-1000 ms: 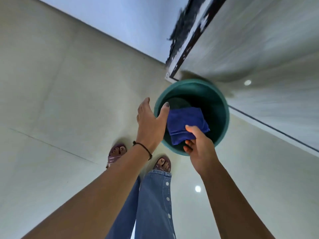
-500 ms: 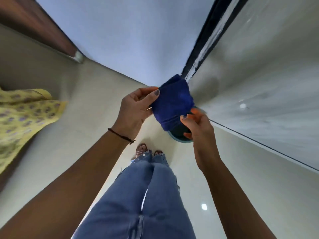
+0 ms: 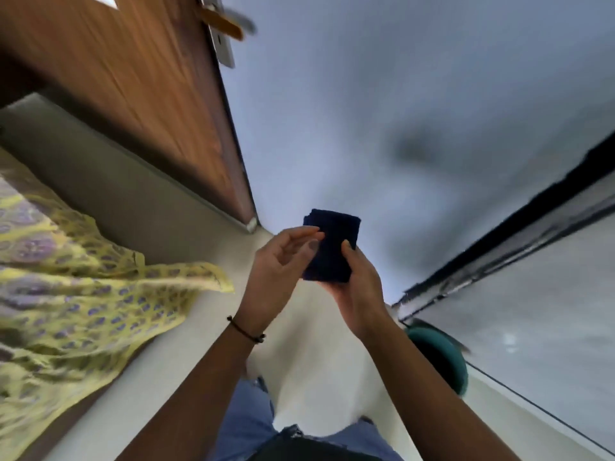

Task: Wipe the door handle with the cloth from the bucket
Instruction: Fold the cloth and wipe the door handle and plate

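Cloth point(image 3: 331, 249) (raised) between hands point(image 3: 357, 287)

Pale glossy floor point(image 3: 309, 367), green bucket point(image 3: 442, 357) set on it at the right, partly hidden behind a forearm, blurred.

Both forearms are bare, no sleeves. A thin black cord bracelet point(image 3: 246, 330) circles the left wrist, centre frame. Blue jeans point(image 3: 246, 424) show at the bottom centre.
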